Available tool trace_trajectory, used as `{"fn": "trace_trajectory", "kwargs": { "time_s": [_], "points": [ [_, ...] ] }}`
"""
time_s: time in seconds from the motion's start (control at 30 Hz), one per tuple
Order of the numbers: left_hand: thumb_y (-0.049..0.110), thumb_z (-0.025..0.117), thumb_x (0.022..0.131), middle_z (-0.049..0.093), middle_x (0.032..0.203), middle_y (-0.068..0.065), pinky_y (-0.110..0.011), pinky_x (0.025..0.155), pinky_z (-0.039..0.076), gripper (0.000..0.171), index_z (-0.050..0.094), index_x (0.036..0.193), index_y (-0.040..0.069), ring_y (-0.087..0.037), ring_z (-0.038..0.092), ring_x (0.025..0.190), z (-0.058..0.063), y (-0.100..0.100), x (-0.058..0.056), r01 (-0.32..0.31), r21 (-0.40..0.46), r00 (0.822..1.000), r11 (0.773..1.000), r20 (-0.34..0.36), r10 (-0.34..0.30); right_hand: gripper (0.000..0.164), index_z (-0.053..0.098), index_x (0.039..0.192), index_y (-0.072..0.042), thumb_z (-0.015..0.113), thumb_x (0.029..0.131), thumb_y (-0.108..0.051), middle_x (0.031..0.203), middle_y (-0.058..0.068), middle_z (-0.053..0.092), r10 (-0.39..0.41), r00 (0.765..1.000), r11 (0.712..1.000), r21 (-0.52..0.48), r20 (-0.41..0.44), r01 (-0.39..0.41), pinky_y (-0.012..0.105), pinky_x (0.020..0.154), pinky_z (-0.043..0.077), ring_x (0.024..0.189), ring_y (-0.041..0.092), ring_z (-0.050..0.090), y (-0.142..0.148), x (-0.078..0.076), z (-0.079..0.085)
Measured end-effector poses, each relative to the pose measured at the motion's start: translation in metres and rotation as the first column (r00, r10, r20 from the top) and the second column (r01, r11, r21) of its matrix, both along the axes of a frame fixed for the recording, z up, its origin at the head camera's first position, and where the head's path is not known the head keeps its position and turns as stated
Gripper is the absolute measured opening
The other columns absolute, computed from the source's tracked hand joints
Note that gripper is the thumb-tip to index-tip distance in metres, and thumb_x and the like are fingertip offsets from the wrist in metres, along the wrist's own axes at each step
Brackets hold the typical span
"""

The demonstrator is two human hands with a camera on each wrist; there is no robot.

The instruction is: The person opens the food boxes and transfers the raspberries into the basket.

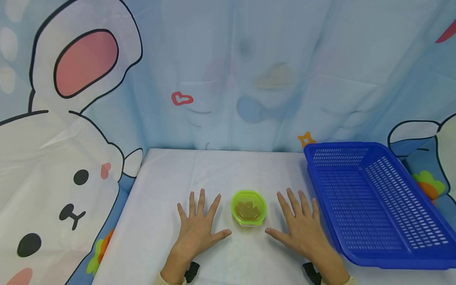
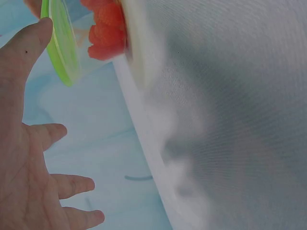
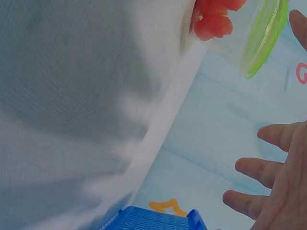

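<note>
A small clear container with a green lid [image 1: 248,198] stands upright on the white table between the two hands. Through its clear wall, red pieces [image 2: 108,31] show at the bottom in the left wrist view, and the same red pieces [image 3: 213,19] appear in the right wrist view. My left hand [image 1: 197,231] is spread palm down to the left of the container, thumb pointing toward it. On the other side my right hand [image 1: 303,229] is likewise spread, its thumb tip a little short of the container. Neither hand holds anything.
A large blue plastic basket [image 1: 374,209] with perforated walls takes up the right side of the white table [image 1: 185,170], close beside the right hand. Behind the table hangs a light blue curtain [image 1: 228,47] with cartoon prints.
</note>
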State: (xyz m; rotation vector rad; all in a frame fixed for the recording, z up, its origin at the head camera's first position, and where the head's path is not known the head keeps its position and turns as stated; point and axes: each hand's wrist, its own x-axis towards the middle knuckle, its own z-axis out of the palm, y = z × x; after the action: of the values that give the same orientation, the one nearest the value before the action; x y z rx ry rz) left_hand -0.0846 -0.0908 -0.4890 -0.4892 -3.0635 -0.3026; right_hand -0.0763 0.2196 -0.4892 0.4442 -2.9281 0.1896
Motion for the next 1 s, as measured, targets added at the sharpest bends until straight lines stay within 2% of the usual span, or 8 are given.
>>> {"fn": "trace_trajectory", "kwargs": {
  "time_s": [0.27, 0.43, 0.57, 0.77, 1.0],
  "points": [
    [0.082, 0.055, 0.081, 0.013, 0.163, -0.022, -0.080, 0.103, 0.009, 0.101, 0.023, 0.161, 0.029, -0.049, 0.007, 0.147, 0.002, 0.001, 0.000, 0.007, 0.028, 1.000, 1.000, 0.024, -0.008, 0.106, 0.034, 0.155, -0.011, 0.059, 0.079, -0.080, 0.157, 0.024, 0.030, 0.033, 0.998, 0.999, -0.015, -0.052, -0.034, 0.068, 0.113, 0.001, 0.145, 0.048, 0.016, 0.000, 0.001, 0.000],
    [0.077, 0.056, 0.084, 0.017, 0.163, -0.021, -0.079, 0.104, 0.012, 0.097, 0.024, 0.161, 0.026, -0.048, 0.010, 0.147, -0.001, 0.004, -0.002, 0.027, 0.093, 0.999, 0.995, 0.029, -0.030, 0.101, 0.038, 0.154, -0.011, 0.064, 0.080, -0.074, 0.154, 0.023, 0.034, 0.074, 0.992, 0.997, -0.024, -0.098, -0.076, 0.071, 0.110, 0.013, 0.142, 0.048, 0.023, -0.002, 0.001, 0.003],
    [0.075, 0.055, 0.087, 0.020, 0.162, -0.021, -0.076, 0.105, 0.016, 0.095, 0.024, 0.160, 0.023, -0.048, 0.012, 0.147, -0.004, 0.007, -0.004, 0.048, 0.150, 0.997, 0.988, 0.059, -0.058, 0.091, 0.044, 0.150, -0.008, 0.071, 0.081, -0.061, 0.151, 0.023, 0.040, 0.127, 0.983, 0.990, -0.042, -0.133, -0.134, 0.071, 0.106, 0.023, 0.139, 0.048, 0.030, -0.004, -0.002, 0.003],
    [0.068, 0.056, 0.091, 0.021, 0.161, -0.022, -0.074, 0.107, 0.017, 0.091, 0.024, 0.160, 0.020, -0.049, 0.010, 0.147, -0.009, 0.013, -0.007, 0.074, 0.243, 0.989, 0.967, 0.106, -0.102, 0.077, 0.051, 0.145, -0.009, 0.077, 0.083, -0.046, 0.147, 0.019, 0.047, 0.229, 0.963, 0.962, -0.115, -0.145, -0.246, 0.069, 0.105, 0.028, 0.137, 0.045, 0.036, -0.008, -0.008, 0.003],
    [0.070, 0.050, 0.093, 0.026, 0.159, -0.023, -0.073, 0.106, 0.022, 0.087, 0.027, 0.159, 0.017, -0.049, 0.015, 0.146, -0.011, 0.021, -0.008, 0.087, 0.268, 0.987, 0.959, 0.110, -0.121, 0.060, 0.064, 0.131, -0.009, 0.081, 0.081, -0.037, 0.138, 0.016, 0.057, 0.340, 0.920, 0.914, -0.163, -0.195, -0.372, 0.068, 0.102, 0.034, 0.130, 0.044, 0.046, -0.014, -0.012, -0.002]
  ]
}}
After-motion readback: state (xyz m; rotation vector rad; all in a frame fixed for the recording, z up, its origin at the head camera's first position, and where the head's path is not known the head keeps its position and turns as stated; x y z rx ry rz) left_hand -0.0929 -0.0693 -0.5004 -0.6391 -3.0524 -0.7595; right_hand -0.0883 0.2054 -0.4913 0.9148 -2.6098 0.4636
